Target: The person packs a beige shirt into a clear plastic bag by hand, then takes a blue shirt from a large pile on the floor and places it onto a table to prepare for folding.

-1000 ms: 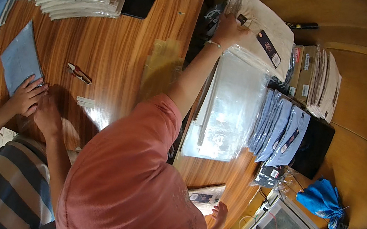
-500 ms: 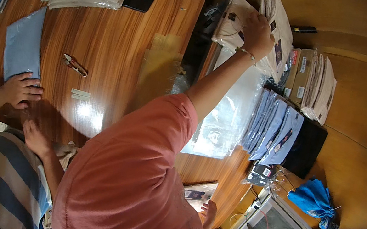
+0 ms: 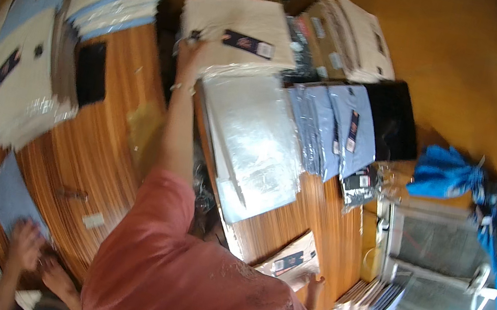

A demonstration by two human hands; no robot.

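My left hand (image 3: 190,56), with a thin bracelet on the wrist, is closed at the left edge of a stack of cream folded garments (image 3: 245,16) in clear bags. A dark tag lies on the top garment. Its fingertips are partly blurred. Below that stack, a pile of clear plastic bags (image 3: 255,136) lies on the table. My right hand (image 3: 312,292) is low in the view, mostly hidden behind my body, its visible fingers apart. Beside it is a bagged cream garment (image 3: 300,256) with a dark tag; whether they touch is hard to tell.
At the left, a co-worker's hands (image 3: 26,246) are on a blue folded garment (image 3: 15,195). Stacked cream garments (image 3: 28,98), a black flat object (image 3: 92,73) and thread snips (image 3: 72,193) lie on the wooden table. Bagged blue garments (image 3: 348,129) and a blue cloth bundle (image 3: 446,172) are at right.
The view has swung to the right. My left hand has gone from atop the cream garments to their left edge; these now lie together in one flatter stack.
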